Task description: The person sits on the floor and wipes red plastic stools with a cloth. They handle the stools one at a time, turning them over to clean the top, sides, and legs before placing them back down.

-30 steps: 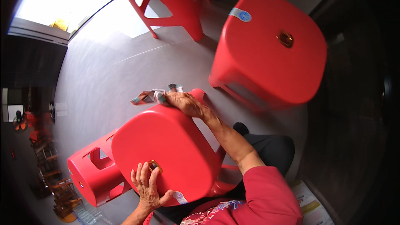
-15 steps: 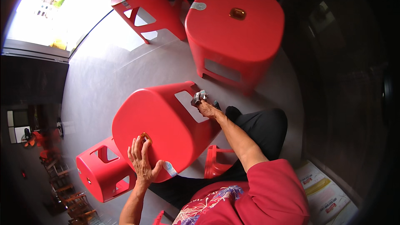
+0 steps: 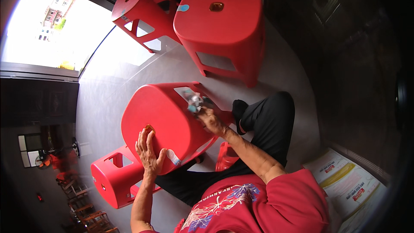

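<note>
A red plastic stool (image 3: 151, 103) lies tipped in front of me, its seat turned toward the left. My left hand (image 3: 148, 153) rests on the seat with fingers stretched and thumb apart, the fingertips by the amber-edged centre hole (image 3: 149, 128). A pale sticker (image 3: 173, 157) is on the seat's rim near that hand. My right hand (image 3: 211, 121) is closed on a crumpled grey and teal cloth (image 3: 195, 102), against the stool's side by its cut-out. Motion blurs the cloth, and its far edge is hard to make out.
Two red stools stand upright beyond, one near (image 3: 220, 21) and one farther left (image 3: 131, 0). A smaller red stool (image 3: 105, 181) lies at lower left. Red plastic (image 3: 226, 157) shows by my legs. Printed white sacks or boards (image 3: 345, 177) lie at right, beside a dark wall.
My right hand and the cloth have moved left along the stool's side. My left hand stays on the seat, its fingers slightly straighter. The whole view has shifted a little.
</note>
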{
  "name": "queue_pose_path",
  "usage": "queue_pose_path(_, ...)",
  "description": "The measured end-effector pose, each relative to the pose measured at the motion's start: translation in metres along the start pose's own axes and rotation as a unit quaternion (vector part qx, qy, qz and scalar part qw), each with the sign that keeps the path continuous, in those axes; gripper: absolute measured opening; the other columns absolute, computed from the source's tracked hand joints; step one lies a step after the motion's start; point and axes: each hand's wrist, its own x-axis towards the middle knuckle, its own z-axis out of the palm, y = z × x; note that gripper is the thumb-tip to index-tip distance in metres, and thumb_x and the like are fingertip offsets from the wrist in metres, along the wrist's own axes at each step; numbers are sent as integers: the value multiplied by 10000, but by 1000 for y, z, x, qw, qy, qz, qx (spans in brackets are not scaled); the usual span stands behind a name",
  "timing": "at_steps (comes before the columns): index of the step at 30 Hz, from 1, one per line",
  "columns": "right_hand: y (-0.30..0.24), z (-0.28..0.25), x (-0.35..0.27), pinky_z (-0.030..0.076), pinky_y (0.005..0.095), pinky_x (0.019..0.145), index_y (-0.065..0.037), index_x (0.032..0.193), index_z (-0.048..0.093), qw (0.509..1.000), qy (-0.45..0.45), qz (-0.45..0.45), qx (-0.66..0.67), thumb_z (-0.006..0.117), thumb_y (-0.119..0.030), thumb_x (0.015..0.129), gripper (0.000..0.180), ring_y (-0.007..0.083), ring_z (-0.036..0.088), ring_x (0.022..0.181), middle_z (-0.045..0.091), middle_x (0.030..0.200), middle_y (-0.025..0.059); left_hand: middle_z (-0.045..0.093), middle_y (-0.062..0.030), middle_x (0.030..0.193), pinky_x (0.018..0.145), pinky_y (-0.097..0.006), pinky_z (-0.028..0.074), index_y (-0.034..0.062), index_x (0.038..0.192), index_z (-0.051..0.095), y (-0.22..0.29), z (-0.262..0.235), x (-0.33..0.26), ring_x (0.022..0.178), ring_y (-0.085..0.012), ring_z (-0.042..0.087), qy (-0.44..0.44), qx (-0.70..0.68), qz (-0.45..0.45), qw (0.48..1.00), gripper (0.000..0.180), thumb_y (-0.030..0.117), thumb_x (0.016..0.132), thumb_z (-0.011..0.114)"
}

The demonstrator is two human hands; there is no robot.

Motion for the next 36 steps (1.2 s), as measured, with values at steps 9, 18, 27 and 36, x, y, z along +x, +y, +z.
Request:
queue_pose_path(9,-54,59,-31,302,424,1051,-52,1352,416,965,113,-181,-155,482,-195,956,426,365,391,1265,434,1326,199,281,-154,1494,1127,-502,105,96,1393,385,0,2,1,1401,-332,221,1,-2,9,1000,728,420,780,607)
queue_pose_path(18,135,-18,-26,409,309,760,-125,1057,473,922,262,111,-263,426,-222,918,175,190,495,919,481,963,48,284,-173,1486,1126,-507,116,84,1394,380,1,1,2,1399,-346,221,-7,1,4,1000,719,438,801,577)
queue_pose_path(27,338,-119,-21,407,644,780,-183,1405,332,855,356,377,-22,482,-658,792,790,468,468,1117,386,1397,174,292,-194,1476,1121,-524,126,72,1380,385,4,-5,12,1388,-377,234,-24,13,11,1000,740,512,806,540)
queue_pose_path(36,332,-126,-30,420,448,487,-163,1029,600,832,443,294,158,474,-611,842,502,251,585,738,616,889,93,298,-188,1471,1115,-537,127,86,1358,409,1,-5,0,1386,-374,241,-32,6,-25,999,749,535,777,559)
